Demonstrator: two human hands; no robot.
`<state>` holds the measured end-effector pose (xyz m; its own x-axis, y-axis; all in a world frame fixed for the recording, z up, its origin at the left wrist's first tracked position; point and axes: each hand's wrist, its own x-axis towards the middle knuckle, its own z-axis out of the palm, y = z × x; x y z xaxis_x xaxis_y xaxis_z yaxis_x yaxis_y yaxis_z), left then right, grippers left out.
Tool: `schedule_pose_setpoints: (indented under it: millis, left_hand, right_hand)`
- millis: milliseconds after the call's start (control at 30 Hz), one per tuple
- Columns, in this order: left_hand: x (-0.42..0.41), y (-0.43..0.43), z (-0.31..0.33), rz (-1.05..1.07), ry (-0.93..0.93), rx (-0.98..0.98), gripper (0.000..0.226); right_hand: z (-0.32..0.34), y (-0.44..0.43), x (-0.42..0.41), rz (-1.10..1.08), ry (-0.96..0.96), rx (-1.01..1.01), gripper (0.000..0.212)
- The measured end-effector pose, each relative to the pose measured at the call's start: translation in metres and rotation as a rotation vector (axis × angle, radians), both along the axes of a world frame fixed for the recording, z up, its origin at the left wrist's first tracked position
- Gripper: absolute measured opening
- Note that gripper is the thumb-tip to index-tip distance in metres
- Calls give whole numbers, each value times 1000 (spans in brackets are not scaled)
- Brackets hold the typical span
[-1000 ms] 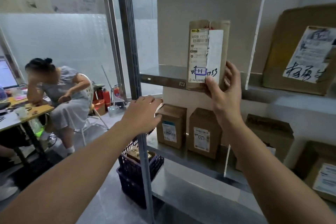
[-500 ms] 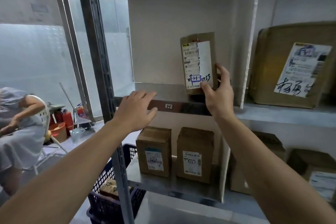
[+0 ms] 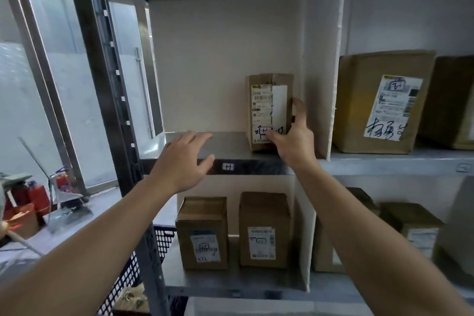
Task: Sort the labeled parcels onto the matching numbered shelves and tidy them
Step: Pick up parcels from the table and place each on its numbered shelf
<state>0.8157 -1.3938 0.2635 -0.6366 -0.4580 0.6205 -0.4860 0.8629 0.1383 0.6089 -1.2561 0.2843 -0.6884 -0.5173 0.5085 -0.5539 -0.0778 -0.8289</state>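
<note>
The fingers (image 3: 299,113) of the right hand (image 3: 295,146) stay curled round the parcel (image 3: 264,108). Held aloft a moment ago, it now stands upright on the shelf (image 3: 225,142), just beside the divider (image 3: 318,79). The left hand (image 3: 182,161) hovers, fingers spread. Placement appears complete; release remains.

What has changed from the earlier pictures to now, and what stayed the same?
The right hand carried the parcel from in front of the shelf onto it, where it now stands upright beside the divider. The hand still grips it. The left hand stayed open near the shelf's front; the boxes below did not move.
</note>
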Motion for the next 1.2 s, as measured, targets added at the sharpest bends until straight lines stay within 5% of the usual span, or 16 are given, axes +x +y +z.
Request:
schedule_pose_setpoints:
  millis: [500, 700, 967, 1200]
  left_hand:
    - [19, -5, -7, -51, 37, 44, 51]
    - [24, 9, -13, -98, 14, 30, 52]
    - [3, 50, -53, -334, -30, -1, 51]
    - [-68, 131, -107, -543, -223, 1, 51]
  right_hand:
    - [-5, -14, 15, -201, 116, 84, 85]
    - [-25, 7, 22, -189, 238, 93, 61]
    - [-98, 92, 33, -269, 622, 329, 43]
    - [-163, 209, 7, -463, 609, 644, 38]
